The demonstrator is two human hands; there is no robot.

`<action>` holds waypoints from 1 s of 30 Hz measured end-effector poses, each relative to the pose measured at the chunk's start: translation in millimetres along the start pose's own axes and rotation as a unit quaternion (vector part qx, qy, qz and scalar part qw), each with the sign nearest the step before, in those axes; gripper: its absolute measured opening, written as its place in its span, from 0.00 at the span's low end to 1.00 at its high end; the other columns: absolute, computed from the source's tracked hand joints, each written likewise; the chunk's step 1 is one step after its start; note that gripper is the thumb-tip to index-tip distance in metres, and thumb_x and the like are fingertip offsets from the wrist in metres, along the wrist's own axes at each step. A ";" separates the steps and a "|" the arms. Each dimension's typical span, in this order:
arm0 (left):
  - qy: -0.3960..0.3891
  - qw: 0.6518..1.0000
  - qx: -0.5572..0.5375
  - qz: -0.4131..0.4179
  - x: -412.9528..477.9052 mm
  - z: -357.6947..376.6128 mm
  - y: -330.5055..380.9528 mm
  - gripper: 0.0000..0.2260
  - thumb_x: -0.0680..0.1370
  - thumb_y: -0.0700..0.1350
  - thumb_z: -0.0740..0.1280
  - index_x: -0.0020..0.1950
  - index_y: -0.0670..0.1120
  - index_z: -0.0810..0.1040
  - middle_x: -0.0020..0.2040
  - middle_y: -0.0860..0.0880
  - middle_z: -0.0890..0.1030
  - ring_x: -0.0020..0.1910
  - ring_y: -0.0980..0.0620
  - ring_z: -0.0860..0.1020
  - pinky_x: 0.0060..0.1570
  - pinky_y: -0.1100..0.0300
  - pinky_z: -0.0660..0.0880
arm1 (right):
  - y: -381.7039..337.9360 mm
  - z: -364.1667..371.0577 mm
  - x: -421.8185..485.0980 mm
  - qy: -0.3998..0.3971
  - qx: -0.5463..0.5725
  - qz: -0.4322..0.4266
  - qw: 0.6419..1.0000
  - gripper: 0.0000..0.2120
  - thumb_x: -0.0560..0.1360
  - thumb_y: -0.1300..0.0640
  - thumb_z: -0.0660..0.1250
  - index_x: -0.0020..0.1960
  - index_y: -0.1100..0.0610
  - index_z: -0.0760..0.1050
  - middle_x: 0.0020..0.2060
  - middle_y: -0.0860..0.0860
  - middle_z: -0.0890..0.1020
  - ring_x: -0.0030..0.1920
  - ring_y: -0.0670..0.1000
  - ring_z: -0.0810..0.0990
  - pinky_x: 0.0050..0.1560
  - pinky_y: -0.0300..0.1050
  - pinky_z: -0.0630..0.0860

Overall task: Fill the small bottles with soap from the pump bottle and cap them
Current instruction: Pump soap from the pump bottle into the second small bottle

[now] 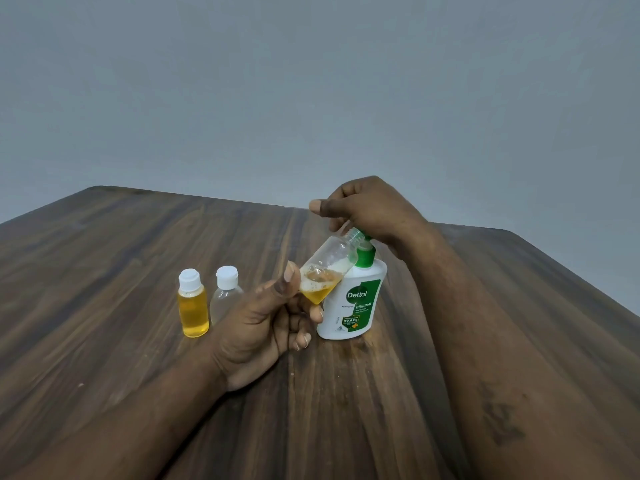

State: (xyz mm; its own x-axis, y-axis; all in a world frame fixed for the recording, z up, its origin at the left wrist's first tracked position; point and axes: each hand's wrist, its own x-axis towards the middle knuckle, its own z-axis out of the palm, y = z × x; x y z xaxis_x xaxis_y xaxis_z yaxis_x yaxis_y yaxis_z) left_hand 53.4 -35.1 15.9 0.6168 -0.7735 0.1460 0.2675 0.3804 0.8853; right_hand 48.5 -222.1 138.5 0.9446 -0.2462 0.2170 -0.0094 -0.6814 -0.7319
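One table [121,244]: dark wood grain; every bottle is set on it or held above it.
Left hand [256,327]: raised just above the table; the base of the open small bottle [332,261] is pinched between thumb and curled fingers.
Right hand [370,209]: laid over the top of the pump bottle [356,299]; the fingers are curled down round the pump head, which is hidden beneath the hand, and the thumb is stretched out to the left.
Pump bottle: white with a green label and a green collar [365,256]; stood upright on the table, right of centre.
Open small bottle: clear and uncapped, tilted with its neck held up against the pump's collar; amber soap with foam is gathered in its lower end, and the rest is seen to be unfilled.
Filled small bottle [193,306]: stood upright at the left, filled with amber soap nearly to the neck, closed with a white cap [189,279].
Empty small bottle [225,292]: clear, white-capped, stood just beside the filled one and partly hidden by the left hand.
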 end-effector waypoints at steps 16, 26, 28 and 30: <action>-0.002 1.000 -0.003 0.002 -1.7 1.2 1.6 0.27 0.62 0.68 0.80 0.47 0.48 0.87 0.38 0.45 0.81 0.32 0.53 0.76 0.31 0.62 0.75 | -2.3 0.1 -1.8 -0.025 -0.030 0.003 0.999 0.15 0.76 0.44 0.75 0.41 0.56 0.80 0.36 0.47 0.85 0.40 0.48 0.81 0.47 0.48 0.78; 0.000 1.000 0.010 -0.002 -3.6 -0.4 2.1 0.26 0.62 0.70 0.79 0.44 0.48 0.86 0.37 0.44 0.81 0.31 0.52 0.76 0.31 0.62 0.75 | 4.2 4.3 -0.6 -0.077 -0.017 0.081 0.994 0.15 0.75 0.45 0.77 0.48 0.58 0.85 0.42 0.49 0.84 0.42 0.50 0.80 0.43 0.45 0.74; 0.001 1.000 0.009 0.000 -3.8 -1.0 2.7 0.26 0.62 0.69 0.79 0.44 0.49 0.87 0.37 0.45 0.81 0.31 0.52 0.76 0.31 0.62 0.75 | 2.1 2.8 -1.8 -0.080 -0.019 0.074 0.994 0.15 0.75 0.45 0.76 0.47 0.58 0.84 0.41 0.48 0.83 0.41 0.49 0.79 0.41 0.44 0.72; 0.000 1.000 0.007 0.003 -2.7 -0.5 2.8 0.26 0.62 0.69 0.79 0.45 0.49 0.87 0.38 0.45 0.81 0.32 0.52 0.76 0.31 0.62 0.75 | -1.8 1.2 -1.8 -0.070 -0.036 0.054 0.995 0.17 0.76 0.44 0.75 0.47 0.60 0.83 0.43 0.51 0.84 0.44 0.51 0.81 0.45 0.48 0.76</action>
State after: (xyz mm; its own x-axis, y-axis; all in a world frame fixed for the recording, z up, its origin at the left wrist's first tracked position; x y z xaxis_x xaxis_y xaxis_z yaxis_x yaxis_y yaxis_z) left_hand 52.9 -31.7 17.8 0.6190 -0.7708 0.1507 0.2538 0.3779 0.8904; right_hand 47.2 -219.5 138.7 0.9734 -0.2250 0.0434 -0.1321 -0.7057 -0.6961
